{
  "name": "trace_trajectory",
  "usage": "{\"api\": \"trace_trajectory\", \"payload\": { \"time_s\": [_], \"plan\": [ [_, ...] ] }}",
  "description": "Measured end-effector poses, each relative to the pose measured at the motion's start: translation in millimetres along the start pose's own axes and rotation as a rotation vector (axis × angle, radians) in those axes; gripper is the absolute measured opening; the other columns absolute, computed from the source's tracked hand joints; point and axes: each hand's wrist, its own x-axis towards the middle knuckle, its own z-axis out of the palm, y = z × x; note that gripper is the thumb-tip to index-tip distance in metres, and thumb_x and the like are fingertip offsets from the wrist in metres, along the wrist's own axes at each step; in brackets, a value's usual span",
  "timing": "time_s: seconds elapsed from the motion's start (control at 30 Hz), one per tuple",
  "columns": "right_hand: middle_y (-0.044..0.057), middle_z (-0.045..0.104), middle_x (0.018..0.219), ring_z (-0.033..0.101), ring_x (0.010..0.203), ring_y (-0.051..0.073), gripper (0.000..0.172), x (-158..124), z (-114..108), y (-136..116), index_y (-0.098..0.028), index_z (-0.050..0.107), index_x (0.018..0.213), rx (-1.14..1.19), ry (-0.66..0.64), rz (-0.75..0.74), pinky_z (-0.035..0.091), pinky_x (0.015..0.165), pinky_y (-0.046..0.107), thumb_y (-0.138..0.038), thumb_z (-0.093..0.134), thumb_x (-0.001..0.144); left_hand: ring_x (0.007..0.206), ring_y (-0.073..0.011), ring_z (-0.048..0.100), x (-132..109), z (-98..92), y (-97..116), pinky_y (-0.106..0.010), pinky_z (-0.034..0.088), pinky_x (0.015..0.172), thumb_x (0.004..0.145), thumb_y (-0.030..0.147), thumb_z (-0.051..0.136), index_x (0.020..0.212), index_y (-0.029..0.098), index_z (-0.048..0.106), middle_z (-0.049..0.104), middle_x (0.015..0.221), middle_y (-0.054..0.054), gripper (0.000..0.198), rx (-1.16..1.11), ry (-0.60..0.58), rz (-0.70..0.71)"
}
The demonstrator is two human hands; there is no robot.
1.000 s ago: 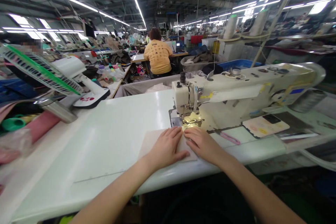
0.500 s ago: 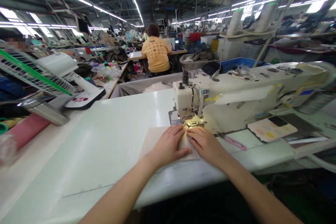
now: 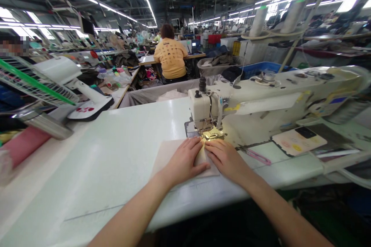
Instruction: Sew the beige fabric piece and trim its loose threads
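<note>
A pale, flat piece of fabric [image 3: 164, 155] lies on the sewing table, its far right part under the front of a white sewing machine [image 3: 200, 105]. My left hand [image 3: 185, 161] rests flat on it, fingers stretched towards the needle area and thumb out to the right. Close by, my right hand [image 3: 226, 158] has its fingers together and bent at the fabric's right edge; its thumb is hidden. Both sets of fingertips are just short of the lit metal presser foot [image 3: 213, 136]. The needle itself is too small to make out.
Right of my hands lie pink-handled snips [image 3: 257, 156] and a phone-like object [image 3: 300, 141]. At left stand a white fan [image 3: 84, 110] and a metal flask [image 3: 43, 123]. A person in a yellow top [image 3: 171, 58] sits ahead, beyond a fabric-lined bin [image 3: 139, 97].
The view has shifted slightly, so the surroundings sit a little further left. Both hands keep nearly the same place on the fabric by the presser foot.
</note>
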Motion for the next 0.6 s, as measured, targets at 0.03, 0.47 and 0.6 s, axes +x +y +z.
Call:
{"api": "trace_trajectory", "payload": {
  "time_s": [0.03,0.47,0.6],
  "plan": [
    [0.009,0.066,0.121,0.058,0.113,0.023,0.024,0.0,-0.1,-0.1,-0.014,0.064,0.115,0.000,-0.003,0.003,0.050,0.099,0.047,-0.020,0.050,0.097,0.134,-0.0275,0.045,0.0,-0.7,0.3,-0.046,0.036,0.116,0.082,0.051,0.068,0.136,0.013,0.051,0.050,0.144,-0.014,0.069,-0.002,-0.006,0.000],
    [0.009,0.067,0.120,0.058,0.111,0.024,0.024,1.6,-2.1,-1.3,-0.014,0.065,0.114,-0.004,-0.012,0.009,0.051,0.098,0.047,-0.020,0.050,0.097,0.132,-0.0273,0.046,0.3,-3.6,-0.7,-0.046,0.038,0.115,0.081,0.048,0.070,0.135,0.012,0.052,0.051,0.143,-0.015,0.068,-0.020,-0.001,0.002],
    [0.009,0.066,0.121,0.057,0.113,0.023,0.024,0.6,-1.8,-0.6,-0.015,0.064,0.116,-0.011,-0.014,0.011,0.050,0.100,0.046,-0.021,0.049,0.097,0.133,-0.0276,0.046,0.5,-3.2,-0.1,-0.045,0.038,0.115,0.081,0.050,0.070,0.134,0.012,0.053,0.051,0.143,-0.014,0.067,-0.024,0.000,0.005]
  ]
}}
